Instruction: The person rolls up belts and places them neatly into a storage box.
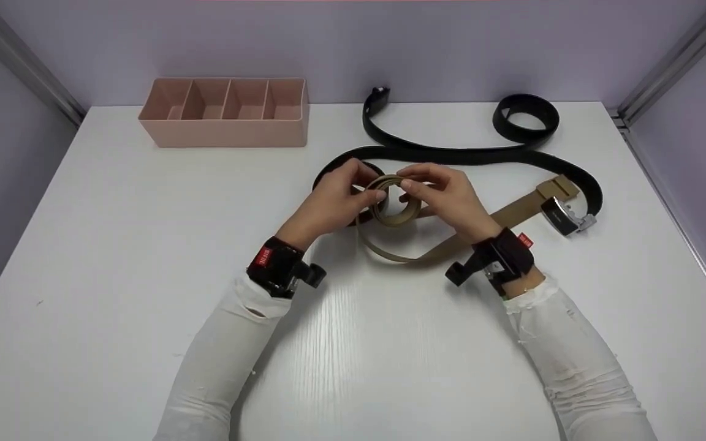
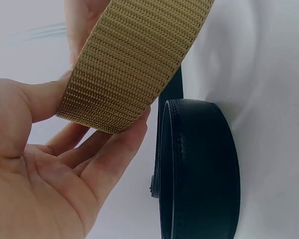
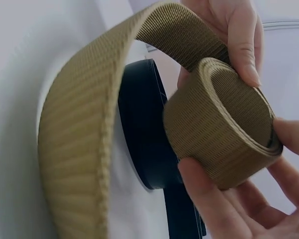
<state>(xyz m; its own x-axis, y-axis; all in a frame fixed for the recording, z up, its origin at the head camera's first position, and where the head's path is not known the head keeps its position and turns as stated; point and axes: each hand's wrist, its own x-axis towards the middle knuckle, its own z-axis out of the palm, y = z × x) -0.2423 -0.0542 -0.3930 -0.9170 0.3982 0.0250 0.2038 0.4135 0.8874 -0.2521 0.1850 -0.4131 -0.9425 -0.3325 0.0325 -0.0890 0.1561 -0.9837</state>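
Note:
Between both hands is a tan woven belt (image 1: 397, 218), partly wound into a small roll of several layers. My left hand (image 1: 336, 197) pinches the roll's left side, thumb against the webbing (image 2: 134, 59). On the other side, my right hand (image 1: 451, 197) grips the roll (image 3: 217, 129) between thumb and fingers. From the roll the belt's loose length loops down to the table and runs right to its tan buckle end (image 1: 556, 188). Behind the hands lies a black belt (image 1: 451, 155), its left end coiled and partly hidden by my left hand; its silver-edged buckle (image 1: 564, 217) sits at the right.
A second black belt (image 1: 526, 119) lies farther back, coiled at its right end, with a dark buckle (image 1: 380, 93) at its left. A pink box (image 1: 230, 133) with several compartments stands at the back left. Walls border the white table (image 1: 114, 245) at the back and sides.

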